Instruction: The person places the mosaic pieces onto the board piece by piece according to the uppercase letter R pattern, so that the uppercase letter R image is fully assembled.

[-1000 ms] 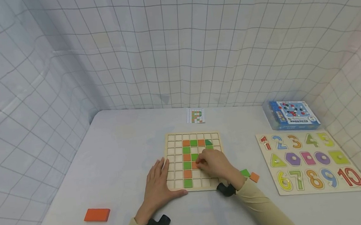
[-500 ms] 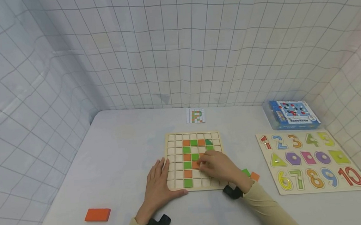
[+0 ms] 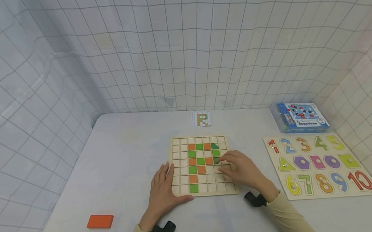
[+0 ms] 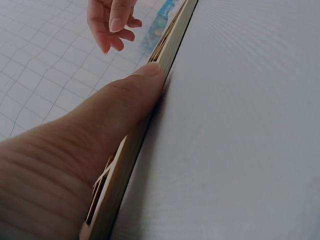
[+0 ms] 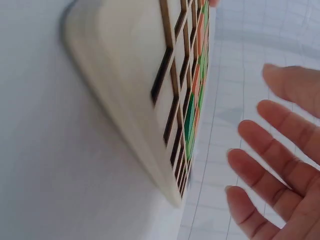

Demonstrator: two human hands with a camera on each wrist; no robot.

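A wooden grid board (image 3: 183, 197) lies in front of me with green and orange square tiles set in its cells, forming a P-like figure. Two dark green rounded pieces (image 3: 214, 146) sit at the figure's right corners. My left hand (image 3: 162, 192) lies spread along the board's left side; its thumb (image 4: 142, 80) rests on the near edge in the left wrist view. Over the board's right part hovers my right hand (image 3: 244, 168), fingertips by the lower dark green piece. The right wrist view shows its fingers (image 5: 270, 162) spread apart, holding nothing. An orange tile (image 3: 201, 169) lies in its cell.
A pattern card (image 3: 201, 118) lies behind the board. To the right are a number-and-shape puzzle board (image 3: 322, 167) and a blue boxed set (image 3: 301, 118). An orange-red block (image 3: 100, 221) lies at the left. Gridded white curtains (image 3: 181, 51) surround the table.
My right hand has let go of the orange tile, which stays in its cell, and has moved right with fingers opening. The loose tiles at right are now hidden. The left hand has stayed put.
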